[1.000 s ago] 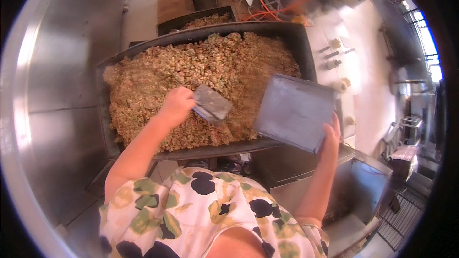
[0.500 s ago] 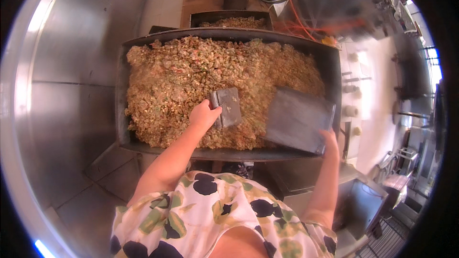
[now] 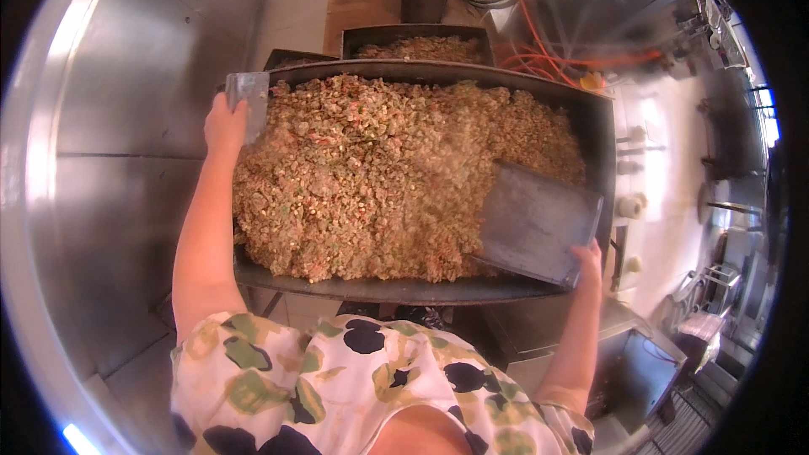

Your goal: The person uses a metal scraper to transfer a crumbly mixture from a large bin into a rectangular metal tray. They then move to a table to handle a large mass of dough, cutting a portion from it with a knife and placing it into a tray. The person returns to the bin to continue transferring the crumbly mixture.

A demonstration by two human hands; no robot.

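Observation:
A wide dark metal trough (image 3: 404,289) lies before me, heaped with a crumbly brown chopped mixture (image 3: 362,177) flecked with red, green and pale bits. At the trough's far left corner, my left hand (image 3: 225,125) is closed around the edge of a grey metal scraper (image 3: 257,105), whose blade overlaps the trough's left wall. My right hand (image 3: 587,259) grips the near right side of a flat grey metal pan (image 3: 539,221). That pan slants over the right part of the mixture; whether it carries anything cannot be made out, and its surface looks bare.
Beyond the trough stands a smaller dark tray (image 3: 421,31) with similar mixture. Orange cords (image 3: 548,59) trail at the back right. A large steel panel (image 3: 126,101) runs along my left. Near my right arm is an open steel box (image 3: 636,371).
My left hand has carried the scraper from the middle of the mixture to the trough's far left corner. The right hand and pan have shifted only slightly.

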